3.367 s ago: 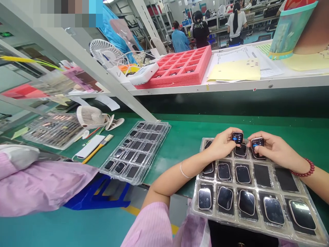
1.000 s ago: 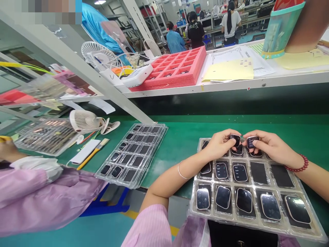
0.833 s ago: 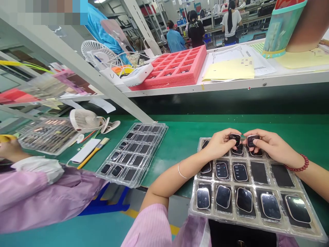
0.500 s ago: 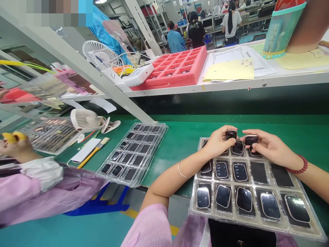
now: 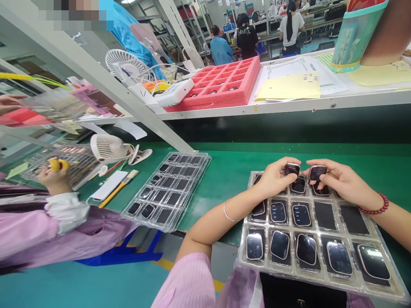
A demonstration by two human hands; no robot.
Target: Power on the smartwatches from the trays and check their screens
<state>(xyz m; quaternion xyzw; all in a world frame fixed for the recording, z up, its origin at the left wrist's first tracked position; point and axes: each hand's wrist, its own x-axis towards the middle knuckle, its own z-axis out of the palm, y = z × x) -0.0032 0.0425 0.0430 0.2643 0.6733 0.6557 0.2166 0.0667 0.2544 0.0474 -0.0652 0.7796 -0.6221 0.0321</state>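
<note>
Between thumb and fingers, my left hand (image 5: 278,174) grips a smartwatch body (image 5: 292,169) with a dark screen. A second smartwatch body (image 5: 317,172), showing faint text, is pinched in my right hand (image 5: 345,182). Both are held up close together over the far rows of a clear plastic tray (image 5: 321,229). Several more watch bodies sit in its pockets; two in the middle row, one of them a lit watch (image 5: 301,214), display lines of text. Two pockets at the right of that row show only black padding (image 5: 325,215). My hands partly hide the far row.
Left of my arm lies a stack of clear trays (image 5: 167,192) with some watches. Beyond it are a brush (image 5: 118,189), a white power bank (image 5: 109,186) and a small fan (image 5: 109,149). A co-worker's hand (image 5: 57,173) wears yellow finger covers. A red foam tray (image 5: 224,83) stands on the shelf.
The watch in my right hand has tilted more upright and its screen now shows text. The left watch's screen also tilts slightly. The co-worker's hand at left has moved to the right.
</note>
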